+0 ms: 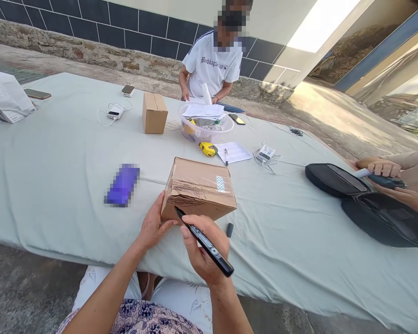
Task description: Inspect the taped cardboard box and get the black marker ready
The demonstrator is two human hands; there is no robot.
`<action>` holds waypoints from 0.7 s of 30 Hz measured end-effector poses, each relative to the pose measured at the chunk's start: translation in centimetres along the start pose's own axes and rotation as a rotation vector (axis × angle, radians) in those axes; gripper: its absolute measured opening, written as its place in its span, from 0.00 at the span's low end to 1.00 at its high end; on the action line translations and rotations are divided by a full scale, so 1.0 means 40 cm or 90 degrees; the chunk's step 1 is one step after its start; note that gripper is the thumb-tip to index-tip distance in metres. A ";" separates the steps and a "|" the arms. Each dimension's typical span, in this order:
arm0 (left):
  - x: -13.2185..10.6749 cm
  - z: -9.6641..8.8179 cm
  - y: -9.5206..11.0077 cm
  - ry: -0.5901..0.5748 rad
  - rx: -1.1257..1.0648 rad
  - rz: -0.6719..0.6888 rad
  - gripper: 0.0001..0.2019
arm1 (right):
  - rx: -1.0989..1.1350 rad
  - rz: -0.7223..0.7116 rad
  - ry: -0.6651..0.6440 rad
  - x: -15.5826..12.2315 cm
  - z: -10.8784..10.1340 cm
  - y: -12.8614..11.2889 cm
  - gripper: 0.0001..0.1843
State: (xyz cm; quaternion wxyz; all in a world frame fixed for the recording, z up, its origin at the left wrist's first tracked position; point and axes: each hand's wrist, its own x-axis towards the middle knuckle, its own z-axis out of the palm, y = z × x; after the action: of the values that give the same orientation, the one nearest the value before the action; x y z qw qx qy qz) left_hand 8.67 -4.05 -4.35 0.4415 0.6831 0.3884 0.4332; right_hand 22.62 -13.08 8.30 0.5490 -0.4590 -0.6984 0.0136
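Note:
A taped brown cardboard box [200, 188] lies on the pale green cloth in front of me. My left hand [153, 226] grips its near left corner, fingers curled against the side. My right hand [204, 248] is closed round a black marker [205, 242], whose tip touches the box's near face. The marker's black cap [229, 229] lies on the cloth just right of my right hand.
A blurred purple object [122, 185] lies left of the box. Further back are a second small carton [154, 112], a clear bowl with papers [205, 125], a yellow tape measure [208, 149] and chargers. One person sits opposite; another person's hands [386, 174] work on a black case [365, 199] at the right.

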 end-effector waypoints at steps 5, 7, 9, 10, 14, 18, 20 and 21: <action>-0.001 -0.011 0.005 -0.037 -0.007 -0.046 0.47 | 0.001 0.116 0.246 -0.090 -0.075 0.073 0.07; -0.005 -0.016 0.009 -0.045 -0.005 -0.066 0.50 | -0.020 0.181 0.371 -0.102 -0.103 0.115 0.07; -0.011 -0.026 0.016 -0.040 -0.015 -0.085 0.53 | -0.064 0.266 0.403 -0.103 -0.131 0.165 0.12; -0.015 -0.033 0.020 -0.034 -0.028 -0.091 0.54 | -0.079 0.312 0.379 -0.103 -0.144 0.193 0.16; -0.029 -0.085 0.042 0.001 -0.076 -0.069 0.53 | -0.200 0.418 0.300 -0.119 -0.189 0.307 0.20; -0.027 -0.162 0.063 0.178 0.091 -0.091 0.40 | -0.300 0.448 0.158 -0.156 -0.215 0.402 0.16; -0.018 -0.199 0.065 0.295 0.253 -0.117 0.35 | -0.350 0.473 0.085 -0.176 -0.224 0.437 0.22; -0.013 -0.215 0.064 0.332 0.330 -0.132 0.35 | -0.372 0.486 0.055 -0.185 -0.227 0.451 0.26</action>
State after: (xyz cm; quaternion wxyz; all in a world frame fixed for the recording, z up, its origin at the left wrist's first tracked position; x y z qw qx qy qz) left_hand 0.86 -3.02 -0.08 0.1818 0.5958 0.6515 0.4330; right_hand 40.80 -11.92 -3.12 0.3811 -0.8178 -0.4313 -0.0017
